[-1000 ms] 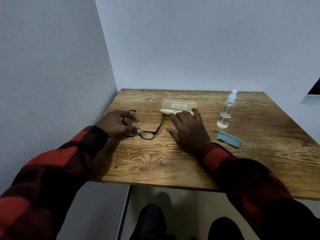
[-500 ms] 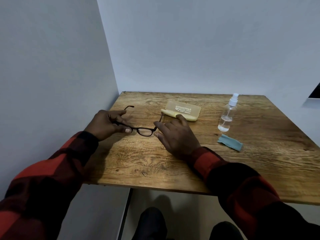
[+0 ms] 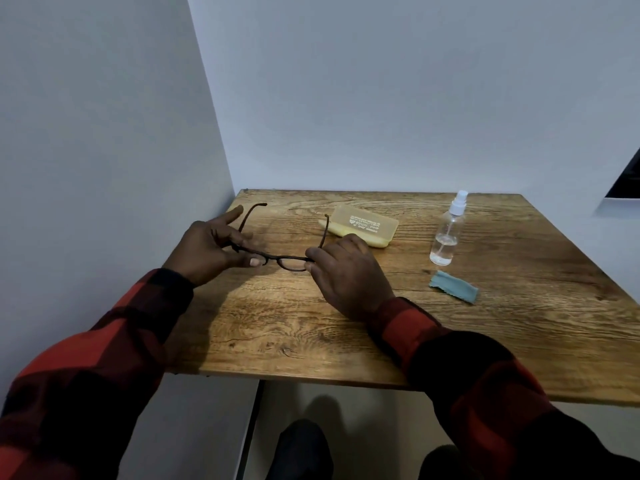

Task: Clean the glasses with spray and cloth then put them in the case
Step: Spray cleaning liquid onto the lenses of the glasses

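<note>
Head view. A wooden bench (image 3: 485,341) is set into a corner of grey walls. A yellow case (image 3: 363,228) lies at the far middle; a clear spray bottle (image 3: 445,237) stands upright to its right, with a folded blue cloth (image 3: 453,291) lying near it, apart. Nothing is seen between the hands and these items.

Both forearms, in red-and-black plaid sleeves, are extended over the bench. The glasses (image 3: 287,261) are held above the bench, temples unfolded and pointing away. The left hand (image 3: 207,251) pinches the left end of the frame, index finger extended. The right hand (image 3: 343,271) pinches the right hinge between thumb and fingers (image 3: 313,254).
</note>
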Tool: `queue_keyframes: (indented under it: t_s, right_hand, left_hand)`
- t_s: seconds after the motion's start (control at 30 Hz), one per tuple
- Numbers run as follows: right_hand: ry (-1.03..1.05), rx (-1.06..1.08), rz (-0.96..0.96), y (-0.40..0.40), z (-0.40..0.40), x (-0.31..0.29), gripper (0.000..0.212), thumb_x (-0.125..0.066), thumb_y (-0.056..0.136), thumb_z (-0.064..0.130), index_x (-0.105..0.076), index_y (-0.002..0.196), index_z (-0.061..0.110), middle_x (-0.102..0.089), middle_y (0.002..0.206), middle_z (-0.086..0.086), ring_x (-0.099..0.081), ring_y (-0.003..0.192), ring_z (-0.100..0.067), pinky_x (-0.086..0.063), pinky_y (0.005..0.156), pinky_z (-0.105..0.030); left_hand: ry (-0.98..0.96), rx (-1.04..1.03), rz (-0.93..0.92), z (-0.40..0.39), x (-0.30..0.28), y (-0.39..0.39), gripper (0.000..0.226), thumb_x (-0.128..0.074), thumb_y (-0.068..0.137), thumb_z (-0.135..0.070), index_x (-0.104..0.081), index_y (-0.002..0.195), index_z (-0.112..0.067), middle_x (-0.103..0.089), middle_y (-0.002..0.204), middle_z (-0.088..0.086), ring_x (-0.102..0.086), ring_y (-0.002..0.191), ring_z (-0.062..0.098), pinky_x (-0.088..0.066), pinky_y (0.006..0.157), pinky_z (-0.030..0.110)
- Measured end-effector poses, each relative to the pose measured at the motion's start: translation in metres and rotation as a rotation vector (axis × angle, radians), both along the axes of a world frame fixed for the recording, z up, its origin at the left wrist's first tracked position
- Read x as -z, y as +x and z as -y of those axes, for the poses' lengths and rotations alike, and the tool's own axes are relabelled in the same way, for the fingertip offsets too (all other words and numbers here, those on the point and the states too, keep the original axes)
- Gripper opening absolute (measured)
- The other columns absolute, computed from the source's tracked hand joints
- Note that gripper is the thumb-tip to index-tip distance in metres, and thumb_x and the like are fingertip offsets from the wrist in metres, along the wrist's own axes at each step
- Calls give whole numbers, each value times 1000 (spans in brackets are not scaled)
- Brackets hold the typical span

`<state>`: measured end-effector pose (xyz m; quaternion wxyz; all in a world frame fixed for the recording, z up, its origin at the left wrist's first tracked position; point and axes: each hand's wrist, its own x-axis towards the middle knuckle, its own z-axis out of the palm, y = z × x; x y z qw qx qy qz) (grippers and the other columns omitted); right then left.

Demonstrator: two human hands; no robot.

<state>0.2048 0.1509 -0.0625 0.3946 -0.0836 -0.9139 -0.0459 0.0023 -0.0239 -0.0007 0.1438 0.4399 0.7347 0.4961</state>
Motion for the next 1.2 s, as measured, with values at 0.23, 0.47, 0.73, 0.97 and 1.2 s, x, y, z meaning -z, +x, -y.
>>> queue_keyframes:
  t_s: [0.23, 0.47, 0.73, 0.97, 1.2]
  right_hand:
    - [-40, 6, -75, 15, -11, -15, 28, -49, 101, 26, -71, 107, 9, -71, 89, -9, -63, 82, -32, -48, 84, -45]
    - [-65, 60, -113, 36, -32, -25, 23, -54, 99, 20, -68, 114, 8, -70, 90, -8, -63, 85, -31, -47, 84, -45]
    - [-35, 337, -343, 62, -56, -26, 31, -62, 95, 26, -68, 120, 9, -70, 109, -10, -63, 101, -31, -46, 90, -44]
    - [-180, 574, -491, 88, -90, -23, 65, -67, 93, 36, -45, 149, 12, -50, 147, -17, -49, 134, -33, -39, 108, -49]
    - [-458, 428, -519, 89, -115, -18, 48, -62, 100, 24, -52, 146, 14, -66, 134, -6, -62, 116, -26, -48, 91, -33]
  left_hand:
    - [149, 56, 155, -8, 7, 5, 37, -87, 65, -10, -80, 100, -4, -81, 103, 7, -71, 116, 16, -57, 99, 31]
    - [245, 143, 313, -30, 7, 27, 20, -77, 82, 1, -79, 101, -4, -77, 102, 22, -76, 94, 29, -63, 80, 30]
    - [383, 137, 443, -71, 13, 53, 18, -74, 85, 3, -77, 101, -5, -80, 92, 12, -78, 91, 26, -62, 82, 29]
    - [390, 97, 413, -88, 13, 59, 20, -76, 86, 2, -78, 105, -2, -78, 100, 21, -76, 98, 33, -62, 87, 32]
    - [387, 99, 415, -87, 8, 59, 19, -75, 86, 4, -78, 103, -3, -80, 93, 15, -78, 94, 29, -63, 85, 30]
